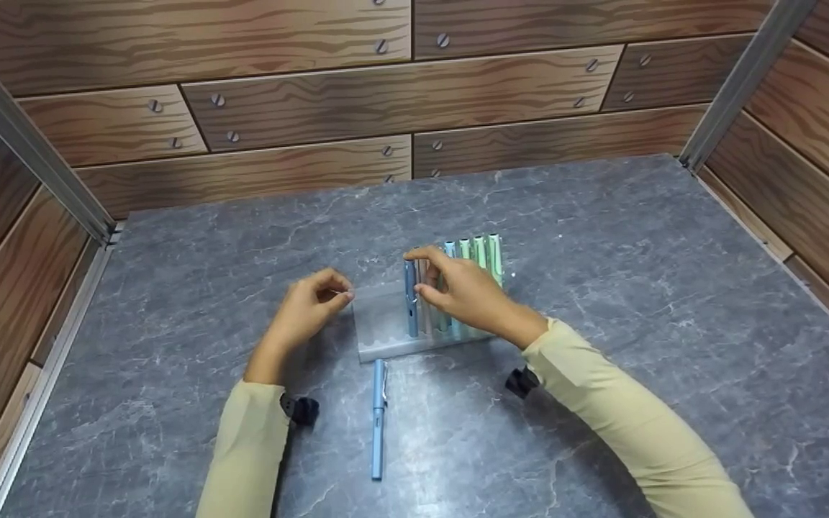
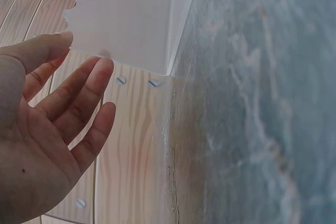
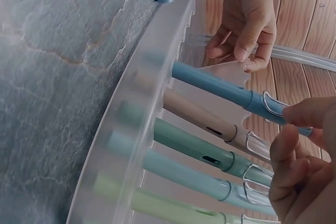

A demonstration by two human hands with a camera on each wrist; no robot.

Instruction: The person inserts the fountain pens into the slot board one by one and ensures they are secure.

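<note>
A frosted clear pen rack (image 1: pixel 378 320) stands upright with capped pens in its slots. My left hand (image 1: pixel 303 309) pinches the rack's left edge between thumb and index finger, while its other fingers spread loosely in the left wrist view. With thumb and fingertips, my right hand (image 1: pixel 470 291) pinches the cap end of a dark blue pen (image 3: pixel 215 85), which stands in a slot left of the others. Beside it are a brownish pen (image 3: pixel 197 109), a dark green pen (image 3: pixel 191 144), a light blue pen (image 3: pixel 184 173) and pale green pens (image 1: pixel 480 252).
Another blue pen (image 1: pixel 378 424) with a metal clip lies on the grey marbled tabletop (image 1: pixel 191 288), in front of the rack. Wood-patterned walls (image 1: pixel 314 108) enclose the back and sides, with metal posts (image 1: pixel 738 79) at the corners.
</note>
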